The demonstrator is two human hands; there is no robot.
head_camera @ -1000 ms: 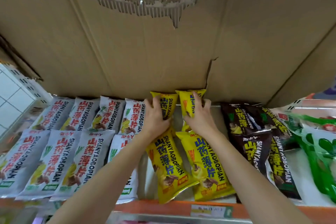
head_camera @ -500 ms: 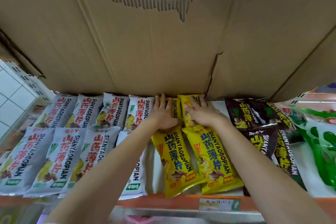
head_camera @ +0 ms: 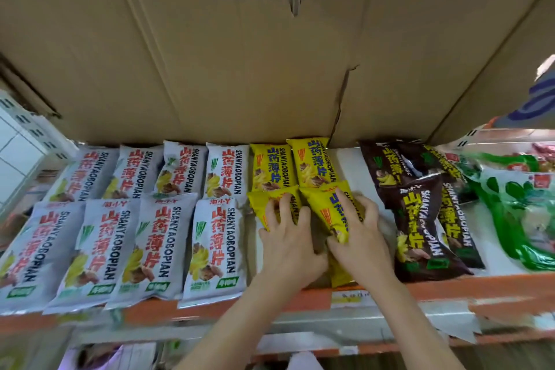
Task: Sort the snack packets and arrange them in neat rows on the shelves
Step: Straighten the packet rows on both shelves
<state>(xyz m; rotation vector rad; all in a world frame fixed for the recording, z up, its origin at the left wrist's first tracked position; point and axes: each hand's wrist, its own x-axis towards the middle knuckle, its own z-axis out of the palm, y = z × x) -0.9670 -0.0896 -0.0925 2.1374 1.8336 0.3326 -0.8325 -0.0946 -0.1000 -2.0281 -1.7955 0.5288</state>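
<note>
Currently both hands are down on the front pair of yellow packets on the shelf [head_camera: 450,288]. Left hand [head_camera: 289,245] lies over the front-left yellow packet [head_camera: 271,204], fingers spread and only slightly bent, pressing on it rather than wrapping it. Right hand [head_camera: 359,237] is on the front-right yellow packet [head_camera: 326,207], fingers curled over its right edge and thumb against its near end, so it grips that one. Behind them two more yellow packets, the rear-left [head_camera: 270,167] and the rear-right [head_camera: 313,162], lie flat side by side, their far ends against the cardboard sheet [head_camera: 210,54] at the back. Left of the yellow ones, white packets [head_camera: 144,219] sit in two rows of four, lying flat. To the right, dark brown packets [head_camera: 420,210] overlap in a loose pile, well short of a row. Green packets [head_camera: 522,219] lie at the far right edge. An orange strip with a price label [head_camera: 351,297] runs along the shelf front.
</note>
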